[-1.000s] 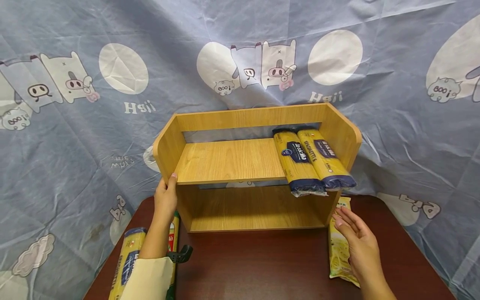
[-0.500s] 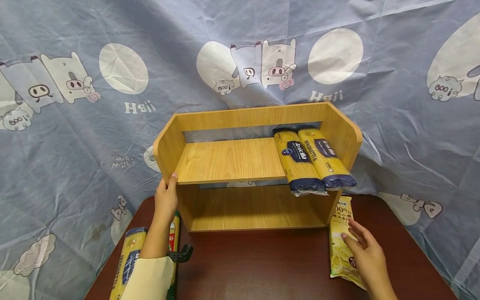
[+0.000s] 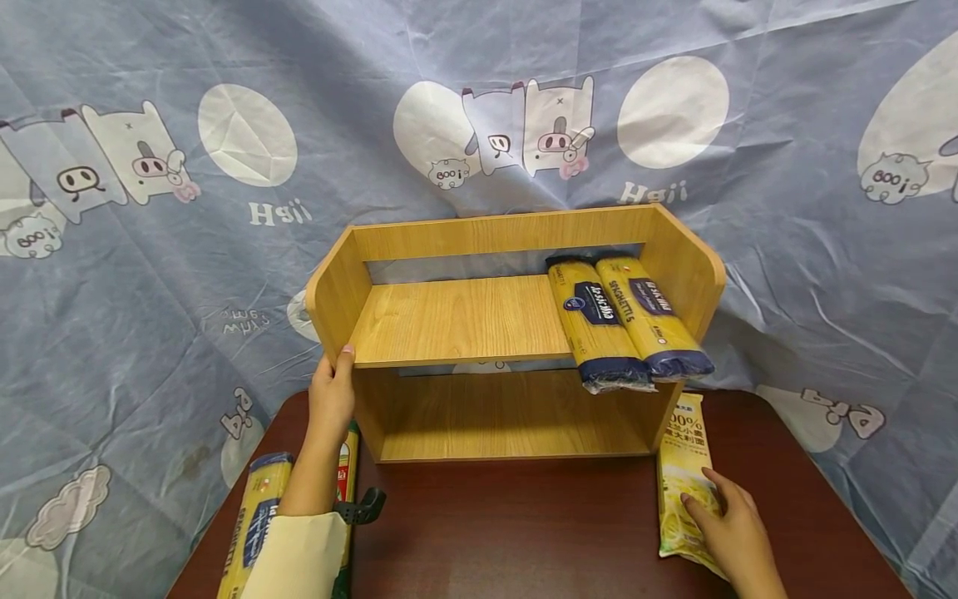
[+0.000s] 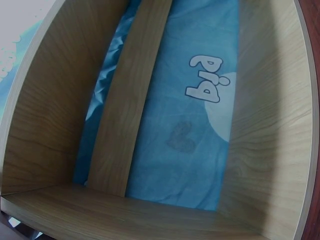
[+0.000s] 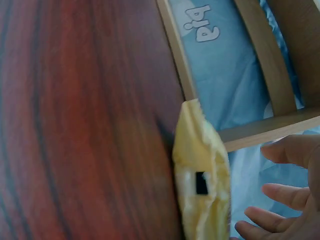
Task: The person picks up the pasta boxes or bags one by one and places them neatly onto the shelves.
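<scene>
My left hand grips the left side panel of a two-tier wooden shelf, thumb towards the inside. The left wrist view looks into the shelf's wooden compartments, with the fingers out of sight. My right hand is over the lower part of a yellow pasta bag lying on the table right of the shelf. In the right wrist view, its thumb and fingers are spread beside the bag; whether they touch it I cannot tell. Two yellow spaghetti packs lie side by side on the upper tier's right end.
Left of the shelf, a yellow spaghetti pack and a green-and-yellow pack lie on the dark red table, partly hidden by my left arm. A blue printed cloth hangs behind.
My right hand has moved down along the yellow bag, away from the shelf's right side, uncovering the bag's upper print. The left hand stays on the side panel.
</scene>
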`<state>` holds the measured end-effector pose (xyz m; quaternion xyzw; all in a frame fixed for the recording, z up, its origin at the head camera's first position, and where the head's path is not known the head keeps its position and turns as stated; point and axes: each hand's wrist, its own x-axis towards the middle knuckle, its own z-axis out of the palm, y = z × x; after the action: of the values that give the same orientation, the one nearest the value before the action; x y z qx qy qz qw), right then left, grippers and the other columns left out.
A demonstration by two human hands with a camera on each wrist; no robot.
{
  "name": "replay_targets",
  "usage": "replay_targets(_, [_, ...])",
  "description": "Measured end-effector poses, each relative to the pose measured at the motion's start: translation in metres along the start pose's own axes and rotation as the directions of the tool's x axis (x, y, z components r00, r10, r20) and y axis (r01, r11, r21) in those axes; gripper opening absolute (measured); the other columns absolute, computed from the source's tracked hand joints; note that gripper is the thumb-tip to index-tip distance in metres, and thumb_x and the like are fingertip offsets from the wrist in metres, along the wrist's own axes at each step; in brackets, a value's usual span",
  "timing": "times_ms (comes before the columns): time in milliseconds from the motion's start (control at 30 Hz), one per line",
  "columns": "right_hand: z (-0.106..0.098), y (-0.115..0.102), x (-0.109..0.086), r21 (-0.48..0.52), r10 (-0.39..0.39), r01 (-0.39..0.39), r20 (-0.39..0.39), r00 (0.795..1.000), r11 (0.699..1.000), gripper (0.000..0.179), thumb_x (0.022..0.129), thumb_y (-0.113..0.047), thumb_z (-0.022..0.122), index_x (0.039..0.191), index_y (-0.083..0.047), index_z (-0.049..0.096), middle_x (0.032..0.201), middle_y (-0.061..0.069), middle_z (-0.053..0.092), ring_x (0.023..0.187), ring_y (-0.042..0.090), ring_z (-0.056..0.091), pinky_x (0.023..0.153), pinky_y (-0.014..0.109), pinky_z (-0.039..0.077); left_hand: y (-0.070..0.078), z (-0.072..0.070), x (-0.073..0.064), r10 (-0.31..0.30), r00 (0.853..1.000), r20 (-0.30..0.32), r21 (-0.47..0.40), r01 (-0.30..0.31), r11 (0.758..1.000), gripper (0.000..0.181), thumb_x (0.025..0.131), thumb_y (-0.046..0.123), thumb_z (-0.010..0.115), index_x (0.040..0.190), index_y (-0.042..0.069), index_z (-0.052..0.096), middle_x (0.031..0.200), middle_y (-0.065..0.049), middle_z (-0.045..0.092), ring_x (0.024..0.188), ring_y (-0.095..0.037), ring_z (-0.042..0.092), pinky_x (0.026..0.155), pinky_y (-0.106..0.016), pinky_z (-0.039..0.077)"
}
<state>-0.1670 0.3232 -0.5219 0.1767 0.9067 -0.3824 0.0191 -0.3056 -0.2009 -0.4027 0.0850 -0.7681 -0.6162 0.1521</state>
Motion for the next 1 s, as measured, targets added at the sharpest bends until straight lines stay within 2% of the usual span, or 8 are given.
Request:
replay_targets(267, [0.003, 0.013, 0.007, -0.055, 0.01, -0.01, -0.006, 1.0, 0.998, 0.086, 0.098, -0.047, 0.06, 0.155, 0.007, 0.024, 0.152, 0.043, 0.021, 0.137, 0.062, 0.025, 0.111, 0.072, 0.026, 0.0, 0.0, 0.0, -0.009, 1.0, -0.004, -0.003, 0.009, 1.0, 0.063, 0.101, 0.061, 0.043, 0.149, 0.019, 0.048, 0.143, -0.018, 0.054, 0.129, -0.035, 0.05, 0.113, -0.053, 0.037])
replay_targets(433, [0.003, 0.02, 0.012, -0.084, 0.027, -0.025, 0.022, 0.999, 0.996, 0.097, 0.095, -0.053, 0.062, 0.152, 0.013, 0.019, 0.147, 0.046, 0.023, 0.135, 0.063, 0.027, 0.11, 0.072, 0.028, 0.0, 0.0, 0.0, 0.003, 1.0, 0.0, -0.005, -0.003, 1.0, 0.064, 0.102, 0.061, 0.043, 0.15, 0.02, 0.047, 0.144, -0.017, 0.054, 0.131, -0.034, 0.049, 0.115, -0.053, 0.035])
replay_targets(633, [0.002, 0.025, 0.021, -0.143, 0.003, 0.007, 0.066, 0.998, 0.99, 0.114, 0.091, -0.065, 0.062, 0.152, 0.017, 0.013, 0.145, 0.05, 0.021, 0.131, 0.067, 0.026, 0.107, 0.074, 0.029, 0.001, 0.0, -0.001, -0.001, 1.0, 0.001, -0.01, 0.001, 1.0, 0.064, 0.101, 0.061, 0.044, 0.15, 0.02, 0.047, 0.145, -0.018, 0.053, 0.131, -0.034, 0.049, 0.116, -0.053, 0.034])
replay_targets(767, [-0.001, 0.026, 0.025, -0.155, -0.011, 0.023, 0.078, 0.997, 0.988, 0.118, 0.088, -0.066, 0.065, 0.151, 0.019, 0.013, 0.143, 0.051, 0.023, 0.129, 0.068, 0.027, 0.106, 0.075, 0.029, 0.001, 0.0, 0.0, -0.001, 1.0, -0.001, -0.012, 0.001, 1.0, 0.064, 0.101, 0.061, 0.044, 0.15, 0.02, 0.048, 0.145, -0.018, 0.053, 0.132, -0.034, 0.049, 0.116, -0.053, 0.034])
replay_targets(1000, [-0.01, 0.021, 0.031, -0.19, 0.046, -0.014, 0.161, 0.986, 0.982, 0.119, 0.083, -0.07, 0.068, 0.142, 0.023, 0.025, 0.131, 0.055, 0.032, 0.12, 0.069, 0.039, 0.094, 0.071, 0.042, 0.001, 0.001, 0.0, -0.007, 1.0, -0.009, -0.02, 0.007, 1.0, 0.063, 0.101, 0.061, 0.044, 0.147, 0.018, 0.05, 0.142, -0.018, 0.055, 0.13, -0.034, 0.05, 0.114, -0.052, 0.036])
